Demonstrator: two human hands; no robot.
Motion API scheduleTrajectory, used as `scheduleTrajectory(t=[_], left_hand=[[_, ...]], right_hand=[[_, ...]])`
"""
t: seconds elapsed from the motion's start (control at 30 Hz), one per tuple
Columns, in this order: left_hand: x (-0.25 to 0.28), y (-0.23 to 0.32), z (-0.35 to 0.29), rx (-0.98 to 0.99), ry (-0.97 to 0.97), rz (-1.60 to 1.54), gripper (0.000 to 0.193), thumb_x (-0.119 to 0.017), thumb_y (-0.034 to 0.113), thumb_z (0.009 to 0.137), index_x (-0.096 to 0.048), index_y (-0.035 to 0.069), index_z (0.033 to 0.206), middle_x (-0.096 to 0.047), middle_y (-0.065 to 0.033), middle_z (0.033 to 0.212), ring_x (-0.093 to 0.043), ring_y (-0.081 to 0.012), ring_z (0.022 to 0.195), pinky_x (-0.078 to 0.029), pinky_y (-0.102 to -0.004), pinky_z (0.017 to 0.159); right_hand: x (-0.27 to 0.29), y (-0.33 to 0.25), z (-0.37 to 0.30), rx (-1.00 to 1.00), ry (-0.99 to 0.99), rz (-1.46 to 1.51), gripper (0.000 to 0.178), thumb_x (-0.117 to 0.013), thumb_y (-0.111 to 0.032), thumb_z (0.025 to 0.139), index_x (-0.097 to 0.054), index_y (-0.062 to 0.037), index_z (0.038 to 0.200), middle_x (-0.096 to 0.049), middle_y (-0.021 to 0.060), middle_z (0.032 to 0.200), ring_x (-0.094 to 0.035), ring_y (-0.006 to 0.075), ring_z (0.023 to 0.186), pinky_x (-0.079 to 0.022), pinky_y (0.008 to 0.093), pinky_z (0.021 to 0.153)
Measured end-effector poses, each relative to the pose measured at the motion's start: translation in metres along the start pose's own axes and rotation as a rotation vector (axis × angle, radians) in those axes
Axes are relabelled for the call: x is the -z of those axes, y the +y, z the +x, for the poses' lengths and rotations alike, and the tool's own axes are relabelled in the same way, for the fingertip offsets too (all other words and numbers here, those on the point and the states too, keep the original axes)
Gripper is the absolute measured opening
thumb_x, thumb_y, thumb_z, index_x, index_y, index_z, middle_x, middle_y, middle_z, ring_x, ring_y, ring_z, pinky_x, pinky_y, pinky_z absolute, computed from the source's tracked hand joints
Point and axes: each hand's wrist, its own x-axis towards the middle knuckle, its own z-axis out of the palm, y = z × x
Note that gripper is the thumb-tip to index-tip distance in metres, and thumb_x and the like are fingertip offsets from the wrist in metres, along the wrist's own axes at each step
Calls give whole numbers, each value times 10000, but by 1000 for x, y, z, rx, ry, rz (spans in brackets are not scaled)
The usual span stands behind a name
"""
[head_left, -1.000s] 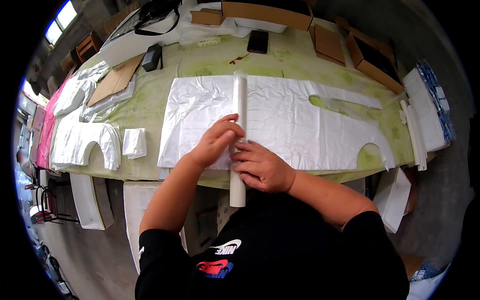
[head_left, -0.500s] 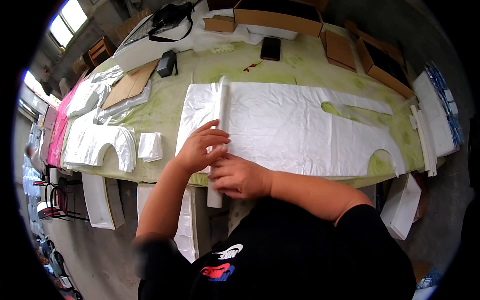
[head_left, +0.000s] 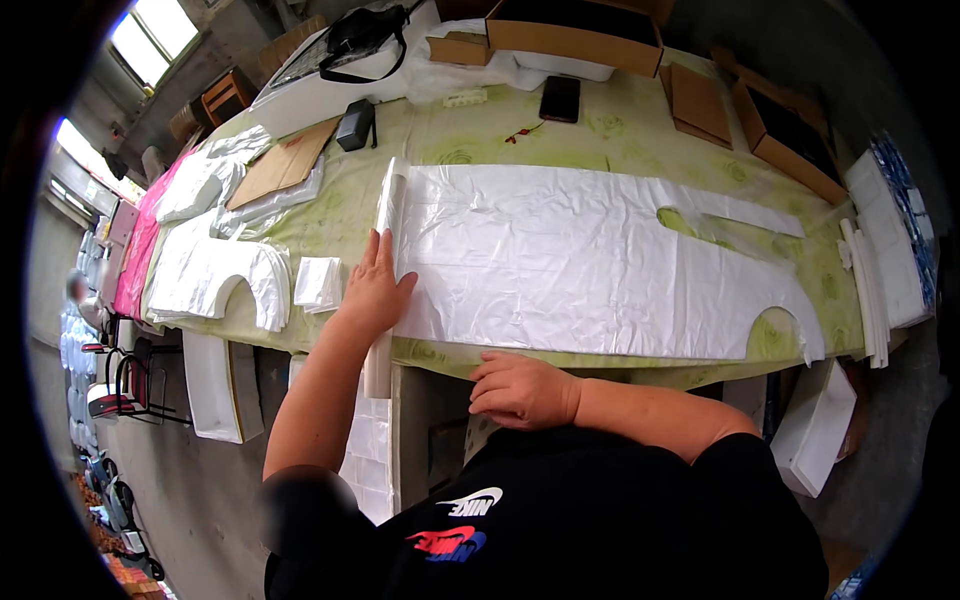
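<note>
Soft window daylight, strong fisheye bending

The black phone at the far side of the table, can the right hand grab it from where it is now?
Probably not without leaning. The right hand rests at the table's near edge, and the black phone lies at the far side beyond the spread white plastic sheet. Nothing tall blocks the way; it just looks far.

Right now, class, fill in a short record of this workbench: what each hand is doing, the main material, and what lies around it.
left hand: flat on a white roll at the sheet's left edge
right hand: loosely curled at the table's near edge, holding nothing
main material: cut white plastic sheet spread flat
surface: green patterned tablecloth
left of roll: small folded white piece, stack of cut white pieces
far side: black phone, open cardboard boxes
</note>
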Motion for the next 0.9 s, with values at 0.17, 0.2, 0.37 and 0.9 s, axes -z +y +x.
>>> scheduleTrajectory(t=[0.17,0.2,0.37,0.9], left_hand=[[0,25,7,128,30,268,1065,-725,534,856,-169,78,1642,-278,-242,1642,-330,-403,1499,-307,-431,1214],[4,25,8,148,26,284,1086,-735,547,841,-167,87,1644,-307,-245,1624,-339,-400,1494,-320,-423,1207],[21,16,20,275,-30,248,1107,-756,527,828,-143,113,1652,-413,-268,1529,-448,-408,1410,-391,-416,1163],[-75,190,5,70,-186,-1614,1091,-619,-50,806,-7,299,1640,-540,-109,1106,-597,-208,877,-580,-397,724]], right_hand=[[9,-3,-5,12,-1,2,214,-764,-78,782,-712,-107,987,-701,57,988,-654,293,1046,-491,474,1043],[11,-4,-7,-1,9,-15,216,-764,-77,779,-713,-107,986,-703,56,987,-656,291,1043,-492,470,1043],[19,-9,-24,-33,73,-59,220,-757,-71,777,-718,-109,990,-710,53,998,-660,286,1043,-502,456,1033],[65,-18,-56,-547,507,28,608,-760,-245,895,-545,-169,1458,-501,217,1388,-582,377,1203,-486,419,1051]])
